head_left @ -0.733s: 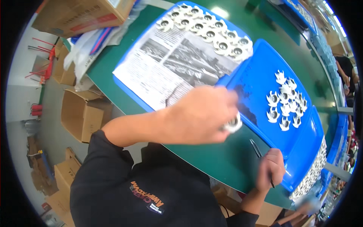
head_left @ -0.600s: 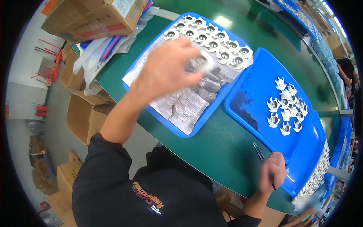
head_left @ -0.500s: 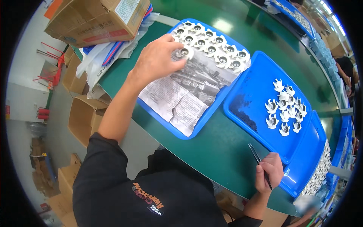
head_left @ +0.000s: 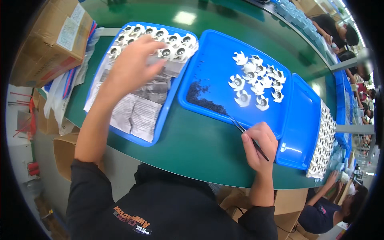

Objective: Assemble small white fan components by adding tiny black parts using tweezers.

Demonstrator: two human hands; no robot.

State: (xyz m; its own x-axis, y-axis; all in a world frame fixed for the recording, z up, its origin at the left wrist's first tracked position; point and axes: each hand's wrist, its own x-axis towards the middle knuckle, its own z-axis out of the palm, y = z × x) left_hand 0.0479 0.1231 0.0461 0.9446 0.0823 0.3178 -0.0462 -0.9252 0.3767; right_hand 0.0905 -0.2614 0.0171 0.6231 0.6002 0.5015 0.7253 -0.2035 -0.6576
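- Tweezers (head_left: pixel 239 126) have moved since the earlier frame, tips now at the near rim of the middle blue tray (head_left: pixel 212 60); the right hand (head_left: pixel 262 144), at four o'clock, pinches them.
- Left hand (head_left: pixel 134 66), at ten o'clock, has its fingers spread, where earlier they were pinched.
- White fan wheels (head_left: pixel 181 52) line the newspaper (head_left: pixel 140 116) at eleven o'clock; more cluster in the middle blue tray at two o'clock.

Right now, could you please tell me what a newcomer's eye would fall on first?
Probably the white finned parts clustered in the blue middle tray. Then the left hand, open above the newspaper-lined left tray with rows of similar parts, and the right hand holding dark tweezers by the middle tray's rim.
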